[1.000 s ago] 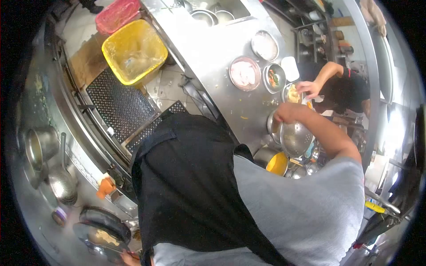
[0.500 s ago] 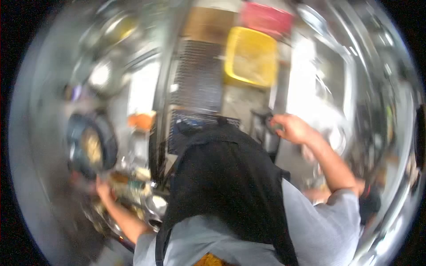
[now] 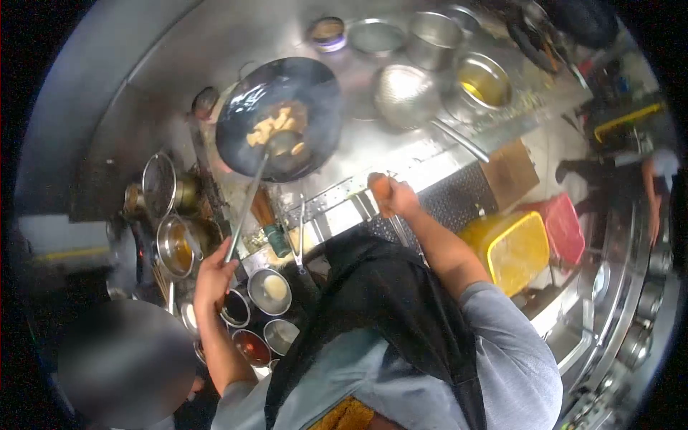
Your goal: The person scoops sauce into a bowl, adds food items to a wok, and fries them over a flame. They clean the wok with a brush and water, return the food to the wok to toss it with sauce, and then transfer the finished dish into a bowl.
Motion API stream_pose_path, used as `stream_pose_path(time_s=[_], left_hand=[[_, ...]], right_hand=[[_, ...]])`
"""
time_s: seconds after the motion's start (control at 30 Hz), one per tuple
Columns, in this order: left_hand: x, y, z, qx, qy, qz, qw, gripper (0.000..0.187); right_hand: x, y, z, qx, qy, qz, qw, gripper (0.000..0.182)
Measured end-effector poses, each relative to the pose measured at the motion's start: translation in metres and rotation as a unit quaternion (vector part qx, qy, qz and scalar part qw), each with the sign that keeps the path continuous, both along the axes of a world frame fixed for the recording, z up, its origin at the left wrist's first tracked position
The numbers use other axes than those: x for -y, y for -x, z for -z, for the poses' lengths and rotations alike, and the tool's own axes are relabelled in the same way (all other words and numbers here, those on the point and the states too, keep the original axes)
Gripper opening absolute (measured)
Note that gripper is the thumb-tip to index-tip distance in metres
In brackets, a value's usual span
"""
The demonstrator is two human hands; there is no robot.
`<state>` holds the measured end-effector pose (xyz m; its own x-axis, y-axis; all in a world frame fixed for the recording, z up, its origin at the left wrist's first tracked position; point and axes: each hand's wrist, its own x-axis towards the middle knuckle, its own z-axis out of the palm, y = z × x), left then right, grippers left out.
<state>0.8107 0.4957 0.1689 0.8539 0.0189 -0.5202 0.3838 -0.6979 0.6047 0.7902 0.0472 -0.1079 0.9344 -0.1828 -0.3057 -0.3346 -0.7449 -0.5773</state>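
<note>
My left hand (image 3: pixel 213 281) is wrapped round the long handle of a metal ladle (image 3: pixel 249 204). The ladle's bowl rests in a dark wok (image 3: pixel 322 107), among pale food pieces (image 3: pixel 272 127). At the front edge of the steel stove top, my right hand (image 3: pixel 403 199) has its fingers closed on an orange cloth (image 3: pixel 380 188). Metal tongs (image 3: pixel 301 240) and a green-wrapped handle (image 3: pixel 276 240) lie between my hands. Close to my left forearm stand a metal bowl with a pale lump (image 3: pixel 274 288) and a bowl of red sauce (image 3: pixel 251 347).
A perforated strainer (image 3: pixel 407 97), a pot with yellow liquid (image 3: pixel 481 82) and other pots stand right of the wok. Yellow (image 3: pixel 516 254) and pink (image 3: pixel 565 228) bins are on the floor to my right. A person (image 3: pixel 125 365) is close at my lower left; another (image 3: pixel 648 179) is far right.
My view has swung left from the aisle to the stove. My left hand now holds the ladle in the wok. My right hand has come from the right-hand counter to the orange cloth.
</note>
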Motion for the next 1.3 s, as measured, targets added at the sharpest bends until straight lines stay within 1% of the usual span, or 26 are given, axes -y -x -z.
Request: stream_pose_path(time_s=[0.07,0.1,0.13,0.17,0.2,0.23,0.27,0.33,0.37,0.43,0.53,0.6,0.67,0.73,0.8,0.83,0.87,0.9,1.0,1.03,1.1,1.13,1.17,1.2,1.27,1.3], left_hand=[[-0.01,-0.015,0.033,0.017,-0.067,0.023,0.997,0.056],[-0.014,-0.022,0.06,0.015,-0.064,0.011,0.998,0.056],[-0.017,-0.029,0.091,0.114,-0.124,0.065,0.983,0.055],[-0.017,-0.036,0.108,0.212,-0.184,0.119,0.952,0.055],[-0.003,-0.039,0.11,0.212,-0.184,0.113,0.953,0.055],[0.02,-0.04,0.112,0.164,-0.047,-0.019,0.985,0.055],[0.034,-0.046,0.113,0.112,0.093,-0.149,0.978,0.055],[0.037,-0.067,0.172,0.275,0.021,-0.079,0.958,0.058],[0.048,-0.078,0.171,0.279,0.022,-0.086,0.956,0.058],[0.077,-0.098,0.167,0.155,0.1,-0.171,0.968,0.061],[0.068,-0.103,0.168,0.101,0.149,-0.126,0.976,0.065],[0.047,-0.092,0.135,0.062,0.177,-0.119,0.975,0.064],[0.031,-0.076,0.113,0.15,-0.01,0.042,0.988,0.062],[0.027,-0.047,0.095,0.162,-0.032,0.038,0.986,0.061],[0.03,-0.022,0.075,0.169,-0.052,0.033,0.984,0.061],[0.036,-0.012,0.061,0.145,-0.096,0.04,0.984,0.061],[0.041,-0.004,0.055,0.122,-0.139,0.047,0.982,0.062],[0.033,0.005,0.058,0.149,-0.091,0.051,0.983,0.061],[0.033,0.028,-0.003,0.075,-0.047,0.074,0.993,0.059],[0.025,0.036,-0.012,0.086,-0.058,0.105,0.989,0.059],[0.033,0.036,-0.023,0.062,-0.084,0.109,0.989,0.06],[0.036,0.033,-0.026,0.039,-0.113,0.121,0.985,0.06],[0.037,0.027,-0.004,0.066,-0.155,0.148,0.974,0.059],[0.043,0.017,0.017,0.065,-0.152,0.145,0.975,0.059],[0.061,0.001,0.047,0.103,-0.214,0.135,0.962,0.061],[0.069,0.003,0.053,0.102,-0.215,0.136,0.962,0.061]], right_hand=[[-0.018,-0.01,-0.021,-0.032,0.097,-0.008,0.995,0.056],[-0.021,-0.014,-0.009,0.015,0.108,-0.013,0.994,0.048],[-0.021,-0.018,-0.005,0.015,0.11,-0.024,0.993,0.048],[-0.019,-0.023,-0.002,-0.036,-0.014,0.013,0.999,0.048],[-0.012,-0.026,0.003,-0.087,-0.138,0.052,0.985,0.049],[0.0,-0.018,0.021,-0.066,-0.449,0.08,0.887,0.054],[0.003,-0.015,0.011,-0.063,-0.447,0.076,0.889,0.054],[0.007,-0.017,-0.032,-0.158,-0.646,0.147,0.732,0.061],[0.003,-0.016,-0.05,-0.158,-0.644,0.139,0.736,0.061],[-0.008,-0.019,-0.079,-0.144,-0.788,0.144,0.581,0.063],[-0.031,-0.041,-0.099,-0.159,-0.791,0.086,0.584,0.06],[-0.04,-0.059,-0.067,-0.195,-0.793,0.071,0.573,0.062],[-0.061,-0.092,-0.059,-0.226,-0.737,0.114,0.626,0.062],[-0.097,-0.121,-0.099,-0.246,-0.636,0.161,0.714,0.062],[-0.135,-0.155,-0.061,-0.205,-0.659,0.164,0.705,0.042],[-0.154,-0.167,-0.043,-0.209,-0.66,0.159,0.704,0.042],[-0.171,-0.178,-0.028,-0.181,-0.687,0.196,0.676,0.034],[-0.178,-0.18,-0.021,-0.152,-0.712,0.234,0.644,0.026],[-0.163,-0.147,-0.066,-0.106,-0.738,0.249,0.618,0.025],[-0.157,-0.13,-0.092,-0.097,-0.748,0.259,0.604,0.026],[-0.152,-0.119,-0.114,-0.118,-0.735,0.269,0.612,0.026],[-0.15,-0.112,-0.117,-0.132,-0.726,0.281,0.614,0.026],[-0.154,-0.119,-0.108,-0.143,-0.747,0.27,0.59,0.024],[-0.156,-0.118,-0.103,-0.145,-0.744,0.269,0.594,0.024],[-0.16,-0.111,-0.099,-0.105,-0.682,0.247,0.68,0.022],[-0.152,-0.086,-0.099,-0.115,-0.709,0.207,0.664,0.024]])
